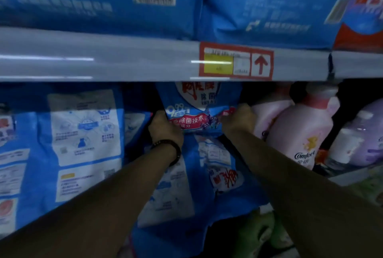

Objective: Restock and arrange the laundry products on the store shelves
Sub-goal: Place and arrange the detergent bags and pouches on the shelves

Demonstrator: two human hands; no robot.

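- Two bare arms reach forward and up from the bottom of the view, into the gap under the grey shelf edge (124, 58).
- Straight ahead of both hands stands the blue detergent bag (199, 110). It is upright, its long side going up and down, its top hidden behind the shelf edge.
- Left hand (164, 127), with a dark bracelet (172, 149) on the wrist, is closed on the bag's left side.
- Right hand (238, 120) is closed on the bag's right side, just beside a pink Comfort bottle (300, 133).
- Both hands look about equally near.
- More blue bags (83, 143) sit on the left.
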